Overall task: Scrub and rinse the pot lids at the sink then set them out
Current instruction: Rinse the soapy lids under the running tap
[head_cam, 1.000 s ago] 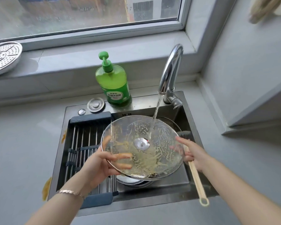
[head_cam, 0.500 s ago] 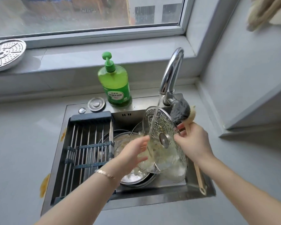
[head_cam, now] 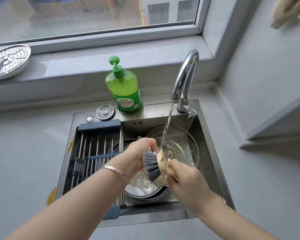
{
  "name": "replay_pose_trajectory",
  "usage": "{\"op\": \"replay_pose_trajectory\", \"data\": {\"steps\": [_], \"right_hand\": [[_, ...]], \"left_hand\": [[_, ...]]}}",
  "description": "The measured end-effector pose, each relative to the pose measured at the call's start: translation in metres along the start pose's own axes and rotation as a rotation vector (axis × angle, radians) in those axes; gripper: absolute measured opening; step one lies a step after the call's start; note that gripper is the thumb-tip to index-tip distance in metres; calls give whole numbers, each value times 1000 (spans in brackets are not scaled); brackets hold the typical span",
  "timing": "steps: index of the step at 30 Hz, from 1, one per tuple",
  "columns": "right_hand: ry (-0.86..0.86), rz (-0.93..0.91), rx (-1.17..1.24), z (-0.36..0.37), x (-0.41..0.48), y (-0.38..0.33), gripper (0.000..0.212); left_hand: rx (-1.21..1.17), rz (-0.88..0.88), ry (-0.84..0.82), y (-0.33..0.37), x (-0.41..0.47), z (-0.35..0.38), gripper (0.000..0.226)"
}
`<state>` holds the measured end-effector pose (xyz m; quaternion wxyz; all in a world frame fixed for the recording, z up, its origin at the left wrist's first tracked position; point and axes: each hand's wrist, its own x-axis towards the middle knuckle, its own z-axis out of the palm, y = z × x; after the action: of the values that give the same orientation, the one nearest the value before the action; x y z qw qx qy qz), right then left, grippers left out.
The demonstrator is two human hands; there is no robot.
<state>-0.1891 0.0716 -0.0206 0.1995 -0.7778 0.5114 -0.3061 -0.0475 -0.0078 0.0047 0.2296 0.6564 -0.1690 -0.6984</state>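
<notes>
Glass lid [head_cam: 177,154] is tilted over the sink [head_cam: 208,153], with the tap [head_cam: 185,75] stream landing on it. Left hand [head_cam: 137,153] grips its left rim, fingers [head_cam: 151,144] curled over the edge. Right hand [head_cam: 185,182] is at the lid's near edge, fingers wrapped tight round the brush [head_cam: 151,165], whose handle is hidden in the fist. Grey bristles sit between both hands at the near-left rim; cannot tell if they touch the glass. Big lid [head_cam: 189,135] and soapy pot [head_cam: 140,187] lie below. Rack [head_cam: 93,153] spans the sink's left half. Soap bottle [head_cam: 124,90] stands on the back ledge.
</notes>
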Motion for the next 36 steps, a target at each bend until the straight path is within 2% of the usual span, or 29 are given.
{"op": "replay_pose_trajectory", "data": {"steps": [2,3,6,7,10,12,15,18,20,22,24,25,26,29,30,33,34,36], "right_hand": [[6,-29,-1,-1,1,-1,10],[3,-37,6,-2,2,-1,15],[-29,-72,29,-9,7,7,20],[-77,-79,39,-12,8,10,24],[-261,47,84,-18,16,20,61],[-305,175,56,-18,19,32,75],[-337,292,-40,-16,20,51,56],[-284,125,-187,-9,25,44,53],[-245,15,-128,-5,31,32,54],[-194,58,-103,-5,50,32,52],[-210,232,-95,-7,68,44,45],[-195,256,-95,-8,73,47,43],[-178,234,-87,-8,76,43,43],[-180,21,-10,-6,65,21,49],[-193,26,-10,-7,68,20,48],[-224,292,-35,-12,89,40,41],[-207,312,-24,-12,90,41,41],[-153,165,-28,-8,83,30,43]], "left_hand": [[-77,-52,-13,2,-5,-5,13],[-117,-83,-37,2,-7,-8,23],[-201,-102,-74,0,-6,-18,78],[-214,-81,-75,-1,-5,-20,89],[-234,-14,-102,-2,-6,-24,100],[-184,26,-134,0,-7,-25,102],[-70,104,-131,4,-9,-29,97],[19,181,-89,5,-10,-33,89],[59,210,-79,2,-11,-36,89],[74,229,-120,1,-14,-36,88],[125,238,-179,1,-16,-36,87],[149,240,-202,1,-16,-36,86],[168,239,-219,2,-16,-35,84],[219,234,-250,4,-14,-36,72],[240,232,-250,4,-14,-36,69],[296,225,-253,3,-13,-33,74],[304,224,-259,3,-13,-31,75],[303,230,-267,4,-12,-30,73]]}}
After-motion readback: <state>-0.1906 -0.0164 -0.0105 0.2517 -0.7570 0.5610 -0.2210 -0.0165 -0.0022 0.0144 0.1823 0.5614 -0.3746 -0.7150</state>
